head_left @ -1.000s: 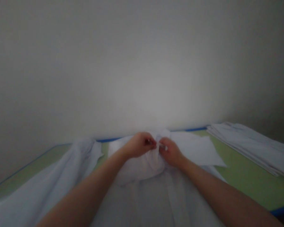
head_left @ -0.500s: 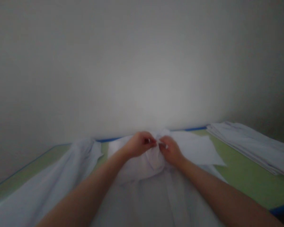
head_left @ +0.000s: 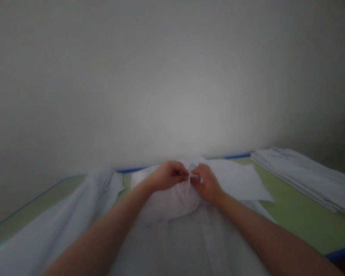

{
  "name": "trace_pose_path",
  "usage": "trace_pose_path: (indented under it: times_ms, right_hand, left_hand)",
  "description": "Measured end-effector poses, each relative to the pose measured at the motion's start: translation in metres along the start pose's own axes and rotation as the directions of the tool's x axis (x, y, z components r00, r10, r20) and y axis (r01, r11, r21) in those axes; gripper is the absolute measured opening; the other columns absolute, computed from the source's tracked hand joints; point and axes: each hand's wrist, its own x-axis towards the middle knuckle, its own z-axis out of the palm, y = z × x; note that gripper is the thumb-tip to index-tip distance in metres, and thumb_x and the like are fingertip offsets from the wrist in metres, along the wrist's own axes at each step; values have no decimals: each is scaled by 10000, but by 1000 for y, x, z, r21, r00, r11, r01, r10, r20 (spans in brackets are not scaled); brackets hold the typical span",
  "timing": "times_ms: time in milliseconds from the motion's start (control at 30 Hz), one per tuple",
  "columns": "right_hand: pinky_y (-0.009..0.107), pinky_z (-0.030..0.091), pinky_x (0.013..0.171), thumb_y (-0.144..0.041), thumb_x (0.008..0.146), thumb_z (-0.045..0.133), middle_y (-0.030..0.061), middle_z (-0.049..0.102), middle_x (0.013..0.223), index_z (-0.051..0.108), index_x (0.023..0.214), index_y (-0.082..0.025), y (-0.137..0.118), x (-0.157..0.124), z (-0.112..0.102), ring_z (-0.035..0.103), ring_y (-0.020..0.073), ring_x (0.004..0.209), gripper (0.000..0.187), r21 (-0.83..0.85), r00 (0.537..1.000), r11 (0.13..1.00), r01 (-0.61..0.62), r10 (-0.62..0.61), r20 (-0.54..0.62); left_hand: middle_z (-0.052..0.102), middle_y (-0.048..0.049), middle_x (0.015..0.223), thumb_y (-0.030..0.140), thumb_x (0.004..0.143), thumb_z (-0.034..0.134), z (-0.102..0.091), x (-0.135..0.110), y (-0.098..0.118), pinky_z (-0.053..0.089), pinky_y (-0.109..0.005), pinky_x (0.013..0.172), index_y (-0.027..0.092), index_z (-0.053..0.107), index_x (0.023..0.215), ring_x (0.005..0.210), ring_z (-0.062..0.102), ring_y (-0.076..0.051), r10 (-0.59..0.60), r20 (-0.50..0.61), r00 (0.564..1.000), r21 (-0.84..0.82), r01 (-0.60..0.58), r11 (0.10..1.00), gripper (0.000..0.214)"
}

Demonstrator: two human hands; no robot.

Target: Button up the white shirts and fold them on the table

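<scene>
A white garment [head_left: 175, 209], perhaps a shirt, lies in the middle of the green table, its near end running down toward me. My left hand [head_left: 169, 176] pinches its upper part, fingertips together on the cloth. From the other side my right hand [head_left: 205, 182] also pinches the fabric, its fingertips almost touching those of the left. Blur and the fingers hide exactly which bit of the garment is held. White flat sheets [head_left: 241, 182], of paper or cloth, stick out to the right behind the hands.
A second white garment [head_left: 83, 211] lies bunched along the left side. On the right rests a stack of folded white cloth [head_left: 304, 178]. The green table [head_left: 299, 220] has a blue edge and meets a plain grey wall [head_left: 172, 76] at the back.
My right hand has shifted slightly left, and its fingers have moved a little closer to my left hand. Both hands still pinch the cloth; everything else looks the same.
</scene>
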Motion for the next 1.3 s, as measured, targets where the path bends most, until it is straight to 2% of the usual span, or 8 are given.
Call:
trace_pose_path:
  times_ms: [233, 433, 600, 767, 900, 1133, 1200, 1300]
  right_hand:
    - [382, 339, 923, -246, 839, 478, 71, 612, 936, 588, 1075, -200, -7, 2, -4, 520, 197, 911, 264, 6, 995, 998, 65, -65, 80]
    - [400, 293, 966, -216, 832, 482, 39, 627, 850, 622, 971, -210, -3, 3, -3, 525, 185, 880, 197, -6, 991, 996, 92, -91, 103]
    - [393, 302, 951, -201, 824, 478, 30, 610, 797, 603, 871, -199, 0, 3, -2, 520, 177, 834, 134, -30, 990, 993, 113, -110, 91]
    - [376, 331, 905, -197, 836, 447, 49, 585, 819, 581, 881, -186, 0, 2, -1, 508, 182, 836, 142, -61, 992, 992, 113, -109, 67]
    - [373, 346, 868, -185, 833, 426, 62, 570, 829, 568, 912, -176, -2, 1, -2, 496, 189, 835, 163, -76, 995, 994, 83, -78, 65]
    - [362, 356, 842, -189, 824, 434, 54, 549, 836, 542, 874, -184, -4, 1, 0, 483, 185, 829, 118, -53, 994, 996, 77, -73, 78]
    - [353, 365, 827, -204, 811, 470, 55, 543, 854, 527, 880, -184, -2, 1, 2, 479, 187, 842, 91, -52, 999, 998, 21, -20, 33]
    - [341, 383, 778, -273, 796, 535, 59, 521, 859, 496, 880, -178, 0, 2, 2, 468, 190, 833, 133, -53, 989, 993, -106, 100, -111]
  left_hand:
    - [644, -34, 724, 299, 781, 575, 2, -2, -3, 409, -211, 594, 167, 671, 816, 644, 555, -118, -23, 6, 1000, 36, 22, 999, 166]
    - [647, -23, 709, 302, 773, 587, 3, -1, -5, 408, -208, 580, 163, 663, 825, 621, 556, -112, -64, 23, 998, 20, 63, 998, 166]
    - [660, -29, 747, 304, 770, 592, 3, -1, -6, 425, -209, 596, 164, 673, 852, 646, 566, -114, -84, 18, 996, 0, 84, 996, 181]
    - [668, -36, 800, 295, 767, 597, 2, 0, -2, 438, -213, 621, 175, 681, 884, 683, 576, -119, -69, 10, 998, 4, 69, 998, 188]
    - [663, -27, 780, 295, 757, 603, 4, 1, 5, 435, -207, 602, 173, 666, 897, 658, 577, -114, -102, 3, 995, -14, 102, 995, 196]
    - [652, -13, 737, 252, 804, 503, 0, -1, 11, 403, -205, 583, 187, 648, 861, 635, 563, -110, -88, 23, 996, 117, 85, 989, 168]
    - [638, -18, 735, 226, 798, 491, 0, 0, 14, 398, -211, 589, 182, 631, 838, 637, 555, -114, -64, -8, 998, 201, 64, 977, 152]
    - [617, -35, 749, 214, 803, 465, 3, 0, 18, 395, -225, 599, 170, 606, 816, 654, 545, -126, -27, -105, 994, 314, 59, 948, 149]
